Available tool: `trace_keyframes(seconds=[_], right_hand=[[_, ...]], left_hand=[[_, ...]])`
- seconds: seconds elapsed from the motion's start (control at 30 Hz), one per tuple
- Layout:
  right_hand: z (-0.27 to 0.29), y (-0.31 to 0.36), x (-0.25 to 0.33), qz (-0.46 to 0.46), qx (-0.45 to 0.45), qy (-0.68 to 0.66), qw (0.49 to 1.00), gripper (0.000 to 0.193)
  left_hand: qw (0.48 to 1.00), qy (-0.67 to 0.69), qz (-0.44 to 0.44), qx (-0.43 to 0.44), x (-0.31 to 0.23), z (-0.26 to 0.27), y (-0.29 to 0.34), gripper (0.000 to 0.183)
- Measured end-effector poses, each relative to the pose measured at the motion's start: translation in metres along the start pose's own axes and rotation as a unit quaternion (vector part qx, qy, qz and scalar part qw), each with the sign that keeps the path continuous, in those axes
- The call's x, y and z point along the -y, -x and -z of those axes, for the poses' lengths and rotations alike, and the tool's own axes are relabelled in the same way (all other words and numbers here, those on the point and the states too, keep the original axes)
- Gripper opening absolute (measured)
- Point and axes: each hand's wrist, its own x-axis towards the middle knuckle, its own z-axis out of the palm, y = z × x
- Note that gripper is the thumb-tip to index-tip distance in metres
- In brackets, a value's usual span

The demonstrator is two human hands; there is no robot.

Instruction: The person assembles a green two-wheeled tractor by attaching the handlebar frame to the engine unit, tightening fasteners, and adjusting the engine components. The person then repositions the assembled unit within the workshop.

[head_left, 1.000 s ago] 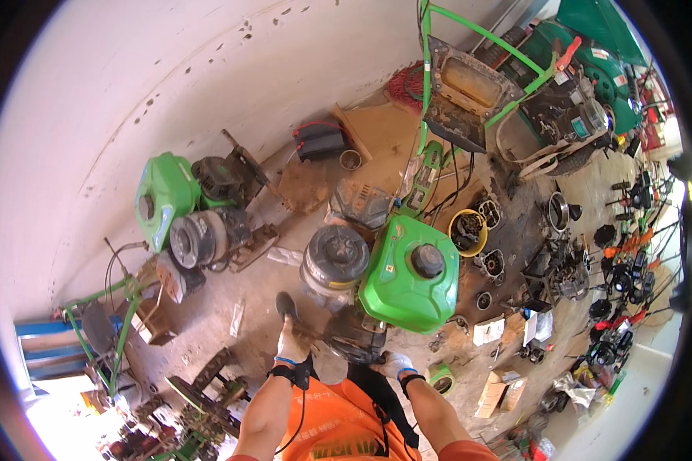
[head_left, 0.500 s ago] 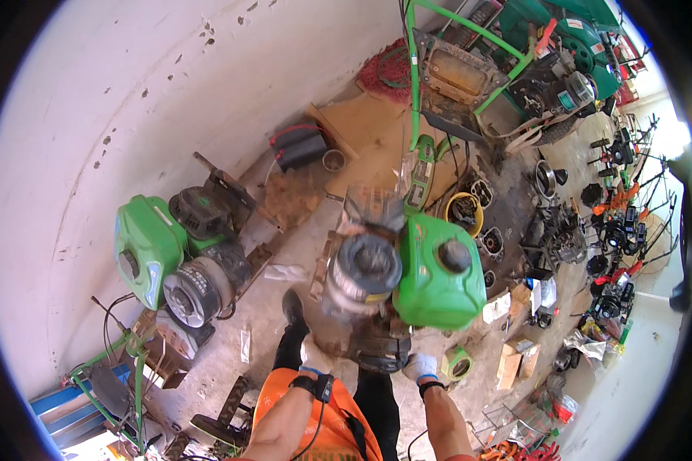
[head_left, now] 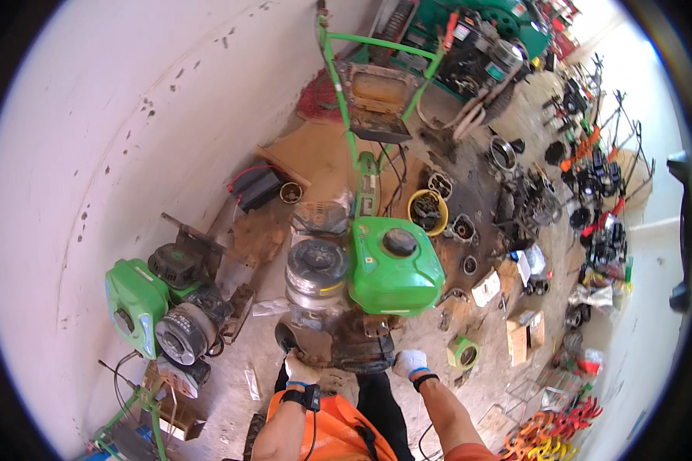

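Note:
In front of me stands an engine machine with a green fuel tank (head_left: 400, 269), a dark cap on top and a round dark air filter housing (head_left: 315, 265) beside it. My left hand (head_left: 301, 370), in a white glove, is closed at the near left side of the machine's lower frame. My right hand (head_left: 411, 363), gloved as well, is closed at the right end of the dark part (head_left: 363, 349) nearest me. The fingers of both hands are partly hidden. A green bar (head_left: 367, 184) runs away behind the tank.
A similar green-tanked engine (head_left: 137, 307) stands left by the wall. Green handlebars (head_left: 380, 42) rise beyond. A yellow bucket of parts (head_left: 428, 213), a cardboard box (head_left: 524, 338) and a green ring-shaped part (head_left: 463, 353) lie right. A black case (head_left: 257, 188) sits near the wall.
My view has turned, so the machine and most surroundings appear further left. Both hands keep their places at the machine, which looks less blurred now.

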Motion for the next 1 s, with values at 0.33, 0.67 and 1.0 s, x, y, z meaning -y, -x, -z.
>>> trace_keyframes(seconds=[0.33,0.67,1.0], right_hand=[[0.005,0.013,0.041,0.022,-0.057,-0.061,0.996,0.033],[0.059,0.031,0.119,0.133,-0.087,-0.119,0.98,0.025],[0.02,0.006,0.088,0.116,0.07,-0.131,0.982,0.039]], left_hand=[[0.997,-0.068,0.013,-0.038,-0.06,-0.01,-0.008,0.05],[0.99,-0.11,-0.05,-0.069,-0.18,-0.065,0.001,0.062],[0.993,-0.114,0.013,-0.009,-0.139,-0.003,-0.013,0.044]])
